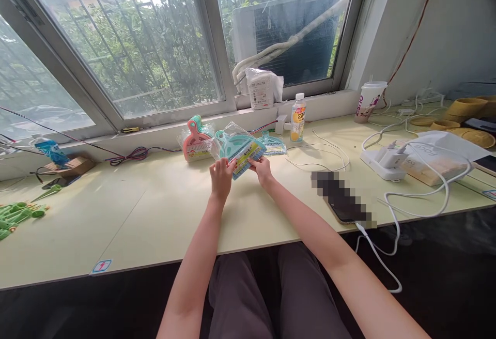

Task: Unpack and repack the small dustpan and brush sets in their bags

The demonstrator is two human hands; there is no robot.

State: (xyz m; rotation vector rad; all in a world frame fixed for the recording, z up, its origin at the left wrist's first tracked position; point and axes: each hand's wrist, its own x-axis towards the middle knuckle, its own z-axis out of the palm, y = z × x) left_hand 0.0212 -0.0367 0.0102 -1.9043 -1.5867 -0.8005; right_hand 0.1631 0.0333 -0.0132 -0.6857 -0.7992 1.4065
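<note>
At the table, left hand and right hand clasp an apparently wrapped dustpan.

Looks like a small workroom we're in, with a long table running right across the frame beneath big windows at the upper left, bagged dustpans grouped mid-frame, bundled wires over to the left, and a power strip at the right.

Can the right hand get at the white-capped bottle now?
Probably not yet: the right hand is holding the packaged dustpan set. Once free, its way to the bottle looks open, right of the other teal set.
</note>
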